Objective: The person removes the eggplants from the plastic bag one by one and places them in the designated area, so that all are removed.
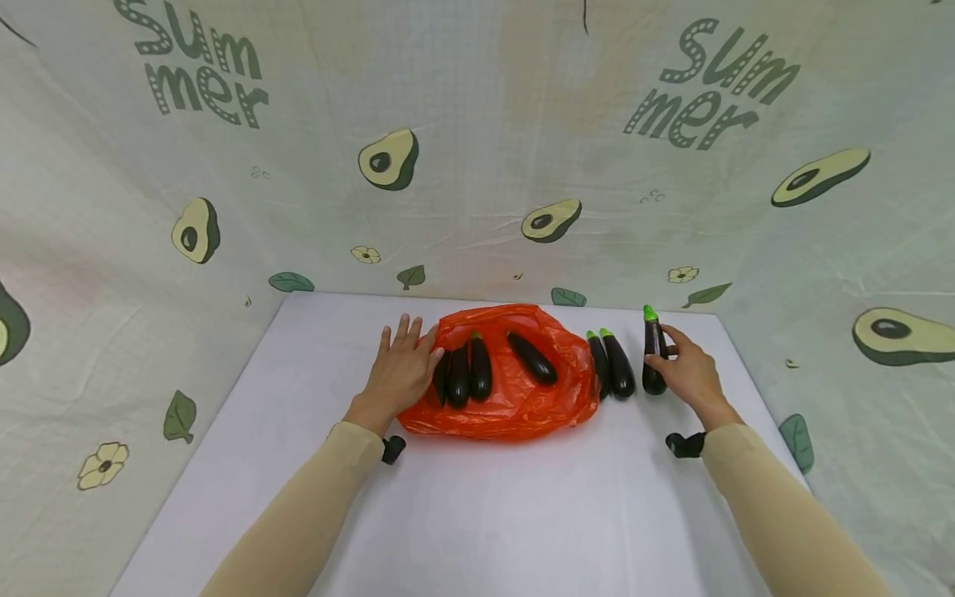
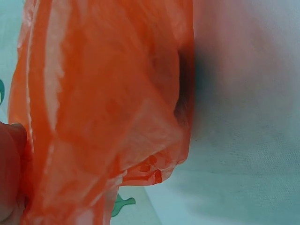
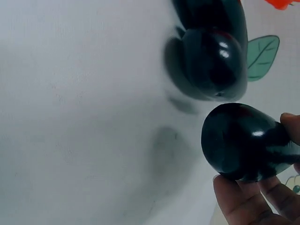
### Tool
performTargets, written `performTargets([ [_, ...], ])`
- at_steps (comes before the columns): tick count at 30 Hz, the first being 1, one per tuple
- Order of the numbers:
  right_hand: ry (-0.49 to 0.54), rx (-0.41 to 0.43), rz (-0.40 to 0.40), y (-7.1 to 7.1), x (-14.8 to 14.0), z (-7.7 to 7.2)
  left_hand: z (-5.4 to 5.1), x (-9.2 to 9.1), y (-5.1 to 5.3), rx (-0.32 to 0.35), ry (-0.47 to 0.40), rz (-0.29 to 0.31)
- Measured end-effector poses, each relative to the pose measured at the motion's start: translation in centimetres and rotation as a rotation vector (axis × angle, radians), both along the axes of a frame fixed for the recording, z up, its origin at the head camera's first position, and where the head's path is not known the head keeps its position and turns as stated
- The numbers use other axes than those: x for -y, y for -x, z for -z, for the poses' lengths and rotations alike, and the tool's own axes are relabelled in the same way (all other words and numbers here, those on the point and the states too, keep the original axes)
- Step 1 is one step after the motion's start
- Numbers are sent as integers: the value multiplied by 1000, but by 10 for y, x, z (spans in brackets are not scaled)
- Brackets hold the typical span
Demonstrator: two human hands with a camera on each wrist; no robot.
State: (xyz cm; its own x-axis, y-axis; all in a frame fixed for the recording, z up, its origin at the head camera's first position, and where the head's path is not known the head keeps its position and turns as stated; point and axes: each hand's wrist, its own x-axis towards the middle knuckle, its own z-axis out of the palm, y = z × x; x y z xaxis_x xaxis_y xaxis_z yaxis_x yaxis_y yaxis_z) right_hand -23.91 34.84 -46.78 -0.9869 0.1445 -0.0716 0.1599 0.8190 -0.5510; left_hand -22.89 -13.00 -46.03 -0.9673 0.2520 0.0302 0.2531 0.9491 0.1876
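A red plastic bag (image 1: pixel 507 419) lies on the table with its mouth wide open. Several dark eggplants (image 1: pixel 481 369) show inside it, a group at the left and a single one further right. My left hand (image 1: pixel 400 371) rests at the bag's left rim, fingers stretched out and spread; close up, the left wrist view has a digit against the red plastic (image 2: pixel 103 108). To the right of the bag, my right hand (image 1: pixel 690 373) grips an eggplant (image 1: pixel 653 356) around its body, green stem upward. In the right wrist view that eggplant (image 3: pixel 241 143) is held above the table, its shadow below.
Two eggplants (image 1: pixel 618 369) lie side by side on the white table (image 1: pixel 507 514), between the bag and my right hand. Behind the table hangs a pale cloth (image 1: pixel 462 224) printed with avocados and leaves.
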Motion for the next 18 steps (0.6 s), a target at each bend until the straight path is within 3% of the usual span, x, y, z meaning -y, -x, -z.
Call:
performTargets([
  [18,-18,117,-18,10,-3,14,-1,1,-1,22,20,-14],
])
